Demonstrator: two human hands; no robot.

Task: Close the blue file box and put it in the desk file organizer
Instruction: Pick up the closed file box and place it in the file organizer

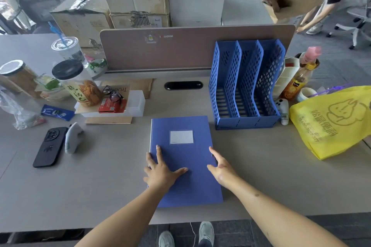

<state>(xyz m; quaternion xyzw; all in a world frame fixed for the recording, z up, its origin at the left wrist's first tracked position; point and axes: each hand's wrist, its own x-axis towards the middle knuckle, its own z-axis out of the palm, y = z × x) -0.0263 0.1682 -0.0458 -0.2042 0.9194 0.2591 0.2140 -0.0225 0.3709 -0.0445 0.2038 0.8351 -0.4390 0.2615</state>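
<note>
Blue file box lying flat and shut on the desk, near edge close to the person, white label pocket facing up. Left hand pressed palm-down on the cover's near-left part, fingers spread wide apart, gripping nothing. Right hand at the box's right edge, fingers loosely apart and open; touching the edge or just beside it, hard to say from this angle. Desk file organizer standing upright further back and to the right, just beyond the box's far-right corner, all three slots apparently empty. Closing step judged done, since the cover sits level with no gap showing. Left to do: grasping the box, tipping it upright, sliding it into a slot. Yellow bag further right, clear of the path.
</note>
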